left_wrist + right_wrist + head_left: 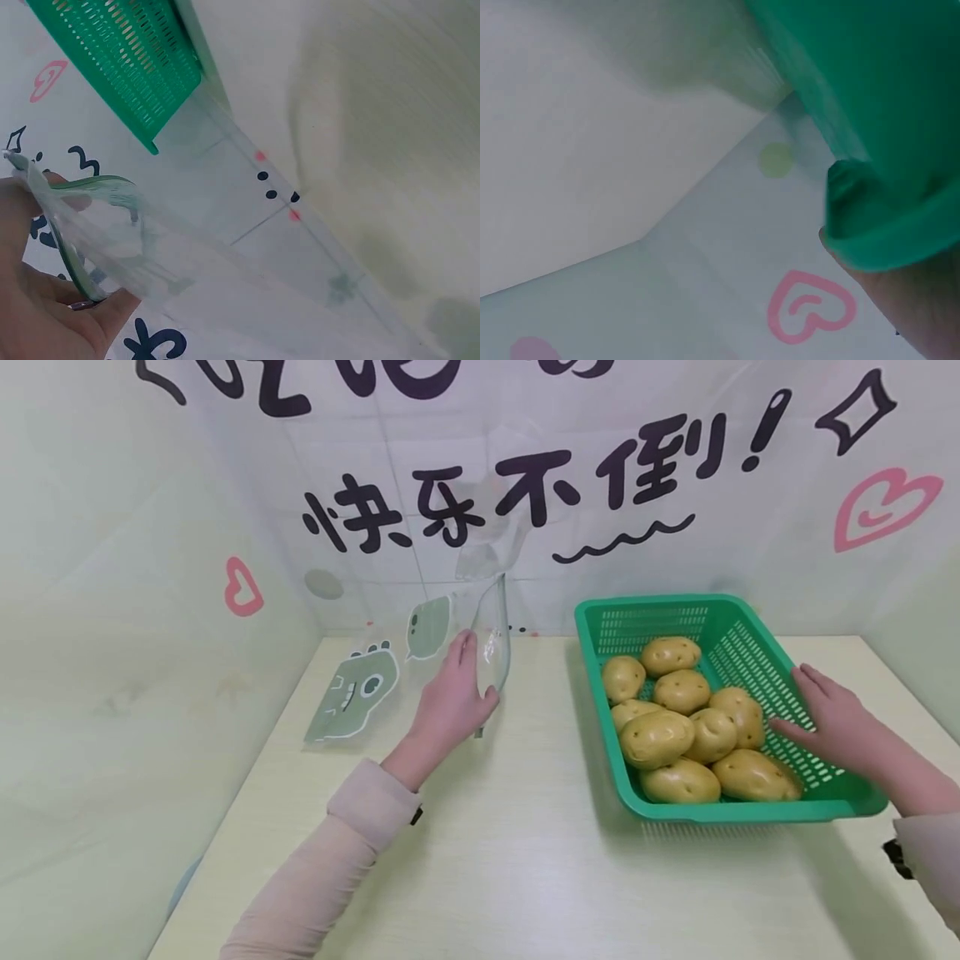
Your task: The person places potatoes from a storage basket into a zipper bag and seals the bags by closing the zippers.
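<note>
My left hand (452,697) holds a clear plastic zip bag (354,697) near its mouth, at the back left of the table. The bag carries a green cartoon monster print. In the left wrist view, thumb and fingers are spread along the bag's green-edged opening (71,255), which gapes. My right hand (843,722) reaches over the right side of a green plastic basket (720,814), fingers straight and thumb apart, with nothing in its grasp. Several potatoes (656,739) lie piled in the basket, mostly toward its left. The basket's rim hides part of the right hand in the right wrist view.
The pale wooden table (495,860) runs back to a white printed cloth (465,435) with black writing and pink hearts. Pale side walls (127,693) close off both sides. Bare tabletop shows between the bag and the basket.
</note>
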Demonstrator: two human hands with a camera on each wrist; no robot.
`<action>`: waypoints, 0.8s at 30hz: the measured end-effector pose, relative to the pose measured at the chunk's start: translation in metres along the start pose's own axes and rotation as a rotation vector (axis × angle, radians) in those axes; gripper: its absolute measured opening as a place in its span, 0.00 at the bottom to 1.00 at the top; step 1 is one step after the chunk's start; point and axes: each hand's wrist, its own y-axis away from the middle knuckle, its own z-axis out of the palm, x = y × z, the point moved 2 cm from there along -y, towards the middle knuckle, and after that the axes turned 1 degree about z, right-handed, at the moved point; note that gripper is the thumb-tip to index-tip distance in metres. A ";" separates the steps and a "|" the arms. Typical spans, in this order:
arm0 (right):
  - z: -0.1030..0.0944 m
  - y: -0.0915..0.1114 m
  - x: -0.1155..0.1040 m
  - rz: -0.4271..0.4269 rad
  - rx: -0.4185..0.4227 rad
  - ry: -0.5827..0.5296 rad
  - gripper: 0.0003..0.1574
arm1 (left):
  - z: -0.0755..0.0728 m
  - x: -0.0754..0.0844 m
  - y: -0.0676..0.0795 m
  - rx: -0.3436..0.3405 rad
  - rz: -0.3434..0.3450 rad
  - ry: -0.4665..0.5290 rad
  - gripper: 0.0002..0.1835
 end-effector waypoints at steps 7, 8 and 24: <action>-0.027 -0.013 -0.041 -0.064 0.040 -0.002 0.52 | -0.016 0.004 0.003 0.023 0.013 0.011 0.41; -0.030 -0.015 -0.050 -0.075 0.037 -0.001 0.52 | -0.018 0.005 0.003 0.026 0.015 0.012 0.41; -0.035 -0.041 -0.195 -0.432 0.020 0.124 0.44 | -0.042 0.020 0.014 0.052 0.080 0.009 0.40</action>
